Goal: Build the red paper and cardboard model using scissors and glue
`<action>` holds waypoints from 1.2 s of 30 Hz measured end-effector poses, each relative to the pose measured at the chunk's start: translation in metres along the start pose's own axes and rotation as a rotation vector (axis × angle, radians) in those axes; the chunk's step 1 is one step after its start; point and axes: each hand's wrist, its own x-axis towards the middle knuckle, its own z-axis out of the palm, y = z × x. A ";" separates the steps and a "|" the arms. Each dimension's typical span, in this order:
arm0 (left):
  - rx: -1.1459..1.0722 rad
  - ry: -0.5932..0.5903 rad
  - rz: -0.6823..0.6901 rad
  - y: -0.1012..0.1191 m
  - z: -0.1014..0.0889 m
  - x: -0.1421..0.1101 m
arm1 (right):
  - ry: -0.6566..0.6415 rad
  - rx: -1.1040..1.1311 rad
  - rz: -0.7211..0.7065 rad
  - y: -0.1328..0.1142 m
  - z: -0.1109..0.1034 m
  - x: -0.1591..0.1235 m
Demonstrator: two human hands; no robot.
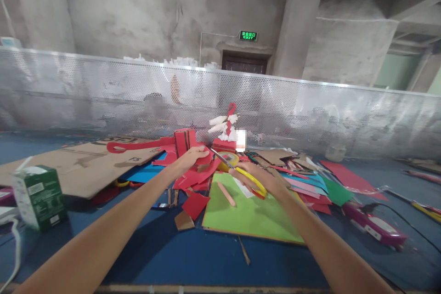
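Observation:
My right hand is closed on a pair of scissors with yellow handles, the blades pointing up and to the left. My left hand is pinched on a piece of red paper, close to the scissor tips. Whether the blades touch the paper I cannot tell. Beneath my right hand lies a light green board with a pale pink stick-like piece on it. Just beyond the scissors is a roll of yellowish tape. A red cardboard construction stands behind my left hand.
A big cardboard sheet and a green box are on the left. Coloured paper and a purple device with a black cable lie right. A perforated metal panel borders the blue table at the back.

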 end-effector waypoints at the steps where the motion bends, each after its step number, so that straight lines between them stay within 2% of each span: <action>1: -0.013 0.037 0.007 0.000 0.000 0.001 | -0.030 -0.047 0.032 0.000 -0.002 -0.001; 3: -0.023 0.093 0.017 0.001 -0.001 0.001 | -0.078 -0.203 0.081 -0.002 -0.005 -0.003; 6: 0.028 0.104 0.025 0.005 0.000 0.001 | -0.123 -0.415 0.098 -0.002 -0.005 -0.005; 9: 0.131 0.094 0.053 0.005 0.001 0.001 | -0.250 -0.473 0.133 0.000 -0.002 -0.007; 12: 0.196 0.034 0.069 0.000 -0.001 0.004 | -0.334 -0.482 0.149 0.002 0.000 -0.007; 16: 0.298 -0.039 0.111 -0.005 -0.003 0.005 | -0.327 -0.518 0.097 0.001 -0.001 -0.004; 24: 0.371 -0.089 0.122 -0.004 0.005 0.001 | -0.330 -0.504 0.050 0.001 -0.004 -0.005; 30: 0.400 -0.065 0.121 -0.005 0.006 0.000 | -0.249 -0.407 0.039 0.008 -0.001 -0.008; 36: 0.445 -0.138 0.176 0.001 0.011 -0.004 | -0.189 -0.499 0.010 0.000 -0.003 -0.012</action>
